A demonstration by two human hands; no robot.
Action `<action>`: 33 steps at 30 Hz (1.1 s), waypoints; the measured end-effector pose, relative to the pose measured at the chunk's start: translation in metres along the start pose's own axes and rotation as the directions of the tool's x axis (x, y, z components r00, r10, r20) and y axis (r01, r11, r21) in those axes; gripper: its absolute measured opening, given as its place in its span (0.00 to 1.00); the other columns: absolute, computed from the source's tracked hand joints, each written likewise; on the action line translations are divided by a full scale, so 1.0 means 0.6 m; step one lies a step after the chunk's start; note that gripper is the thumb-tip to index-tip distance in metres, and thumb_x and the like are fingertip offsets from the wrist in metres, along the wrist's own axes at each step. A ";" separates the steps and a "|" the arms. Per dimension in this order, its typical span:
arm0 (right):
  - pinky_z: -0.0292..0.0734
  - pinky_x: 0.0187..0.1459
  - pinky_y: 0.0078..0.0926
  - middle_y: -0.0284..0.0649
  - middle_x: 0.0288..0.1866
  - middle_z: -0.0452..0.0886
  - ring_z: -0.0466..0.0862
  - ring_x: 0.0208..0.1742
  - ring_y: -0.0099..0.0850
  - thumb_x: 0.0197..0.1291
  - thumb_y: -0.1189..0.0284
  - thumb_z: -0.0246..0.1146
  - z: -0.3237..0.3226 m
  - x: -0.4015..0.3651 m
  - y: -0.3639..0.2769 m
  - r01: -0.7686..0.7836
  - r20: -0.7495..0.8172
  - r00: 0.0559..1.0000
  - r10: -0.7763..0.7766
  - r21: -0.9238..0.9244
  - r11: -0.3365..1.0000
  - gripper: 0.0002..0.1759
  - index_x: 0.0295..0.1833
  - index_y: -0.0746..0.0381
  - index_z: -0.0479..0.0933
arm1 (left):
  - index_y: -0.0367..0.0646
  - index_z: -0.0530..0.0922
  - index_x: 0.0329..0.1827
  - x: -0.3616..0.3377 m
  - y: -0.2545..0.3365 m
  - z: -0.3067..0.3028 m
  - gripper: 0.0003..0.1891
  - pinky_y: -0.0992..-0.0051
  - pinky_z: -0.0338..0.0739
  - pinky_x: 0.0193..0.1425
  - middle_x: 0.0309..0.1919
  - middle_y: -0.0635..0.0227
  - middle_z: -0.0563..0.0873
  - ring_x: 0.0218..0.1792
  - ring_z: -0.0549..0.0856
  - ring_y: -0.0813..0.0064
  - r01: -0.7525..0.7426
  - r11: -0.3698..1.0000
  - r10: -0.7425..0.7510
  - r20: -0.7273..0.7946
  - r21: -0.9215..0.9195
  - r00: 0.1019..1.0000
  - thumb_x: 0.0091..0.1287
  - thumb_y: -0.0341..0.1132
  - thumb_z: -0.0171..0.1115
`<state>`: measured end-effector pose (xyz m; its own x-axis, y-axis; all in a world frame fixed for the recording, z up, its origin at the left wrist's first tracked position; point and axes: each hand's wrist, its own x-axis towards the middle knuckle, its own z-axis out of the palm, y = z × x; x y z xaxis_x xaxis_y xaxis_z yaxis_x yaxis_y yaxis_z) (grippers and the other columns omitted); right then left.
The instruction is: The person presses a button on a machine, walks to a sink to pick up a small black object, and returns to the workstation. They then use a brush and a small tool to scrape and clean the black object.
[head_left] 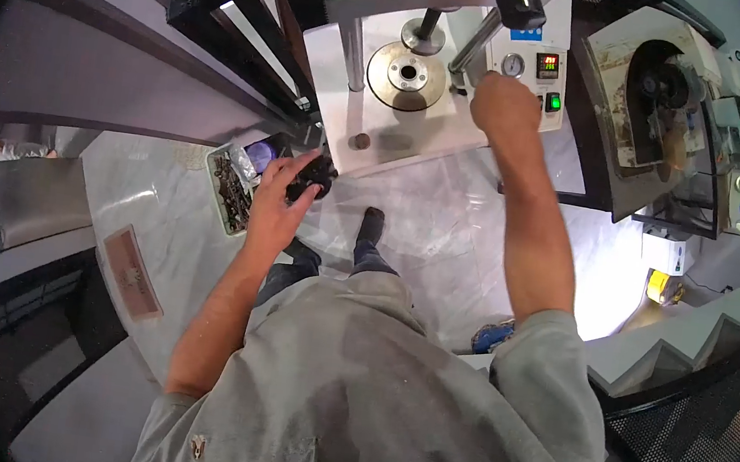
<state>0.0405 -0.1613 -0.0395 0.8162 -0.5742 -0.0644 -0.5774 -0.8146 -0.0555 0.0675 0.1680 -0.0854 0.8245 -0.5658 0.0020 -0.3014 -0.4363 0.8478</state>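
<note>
I have one view to report on, from the wearer's head. It faces forward and steeply down, wide-angle, with dark corners. The press (419,135) sits top centre, within arm's reach of the lens. Below the press, the frame takes in the floor (445,222) and the wearer's shirt (368,397). The left hand (276,206), with a dark part (314,176), shows lower left of the press. The right hand (505,107) is at its right front edge.

A tray (216,189) of dark metal bits lies near a brown card (132,273). A cutting machine (671,111) stands far right.
</note>
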 end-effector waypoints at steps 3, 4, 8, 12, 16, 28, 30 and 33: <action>0.83 0.43 0.47 0.54 0.41 0.86 0.87 0.42 0.50 0.62 0.69 0.53 0.000 -0.007 0.016 0.082 0.026 0.996 -0.083 0.014 0.996 0.15 0.41 0.64 0.84 | 0.46 0.84 0.54 0.018 -0.001 0.017 0.18 0.71 0.74 0.58 0.52 0.61 0.79 0.53 0.79 0.66 -0.110 0.991 0.116 -0.081 0.071 0.990 0.60 0.25 0.68; 0.83 0.44 0.47 0.55 0.40 0.85 0.87 0.42 0.51 0.61 0.70 0.54 0.037 -0.012 0.027 0.102 0.041 0.994 -0.103 0.027 0.994 0.14 0.41 0.65 0.83 | 0.46 0.84 0.54 0.028 0.001 0.025 0.18 0.71 0.74 0.58 0.52 0.61 0.79 0.53 0.79 0.66 -0.112 0.992 0.117 -0.082 0.062 0.990 0.60 0.25 0.68; 0.80 0.47 0.46 0.56 0.40 0.85 0.86 0.43 0.53 0.63 0.70 0.56 0.028 -0.070 0.049 0.042 0.221 0.972 -0.078 0.167 0.985 0.12 0.38 0.64 0.83 | 0.45 0.84 0.51 0.070 0.014 0.023 0.15 0.71 0.74 0.59 0.50 0.62 0.81 0.53 0.81 0.65 -0.087 0.995 0.090 -0.075 0.043 0.993 0.61 0.27 0.68; 0.79 0.45 0.45 0.57 0.38 0.84 0.85 0.43 0.53 0.66 0.66 0.56 -0.030 -0.169 0.050 0.008 0.262 0.943 -0.204 0.598 0.801 0.13 0.41 0.64 0.80 | 0.48 0.85 0.50 0.091 -0.002 0.029 0.13 0.69 0.74 0.59 0.50 0.64 0.80 0.52 0.81 0.63 -0.145 0.989 0.145 -0.025 0.029 0.989 0.61 0.29 0.67; 0.75 0.38 0.45 0.52 0.30 0.80 0.82 0.34 0.50 0.72 0.65 0.53 0.133 -0.241 -0.006 -0.281 0.272 0.959 0.084 0.853 0.440 0.12 0.51 0.63 0.69 | 0.48 0.85 0.49 0.111 -0.023 0.026 0.13 0.70 0.74 0.60 0.50 0.64 0.81 0.53 0.81 0.65 -0.247 0.961 0.243 0.049 0.120 0.969 0.61 0.29 0.68; 0.74 0.36 0.41 0.49 0.30 0.80 0.82 0.32 0.45 0.76 0.59 0.47 0.250 -0.277 -0.177 -0.340 0.324 0.940 0.109 0.916 0.213 0.18 0.46 0.64 0.70 | 0.43 0.88 0.47 0.157 -0.064 0.061 0.14 0.75 0.76 0.56 0.46 0.65 0.86 0.49 0.84 0.71 -0.379 0.922 0.349 0.259 0.077 0.901 0.57 0.27 0.72; 0.75 0.38 0.42 0.49 0.31 0.81 0.82 0.34 0.48 0.76 0.59 0.47 0.248 -0.274 -0.185 -0.326 0.302 0.944 0.137 0.920 0.217 0.19 0.46 0.65 0.71 | 0.43 0.88 0.46 0.153 -0.058 0.064 0.13 0.74 0.76 0.56 0.45 0.65 0.86 0.48 0.84 0.70 -0.354 0.928 0.326 0.205 0.116 0.923 0.56 0.27 0.73; 0.74 0.41 0.49 0.56 0.34 0.80 0.81 0.39 0.57 0.75 0.59 0.48 0.261 -0.316 -0.158 -0.194 0.214 0.976 -0.035 0.935 0.296 0.19 0.45 0.65 0.73 | 0.43 0.88 0.44 0.136 -0.035 0.070 0.12 0.73 0.76 0.55 0.44 0.65 0.86 0.48 0.84 0.70 -0.342 0.924 0.318 0.154 0.170 0.935 0.57 0.27 0.73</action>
<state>-0.0630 0.0376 -0.1780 0.8124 -0.5147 -0.2740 -0.3489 -0.0527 -0.9357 0.1210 0.1013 -0.1255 0.6016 -0.7759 0.1900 -0.6424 -0.3286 0.6923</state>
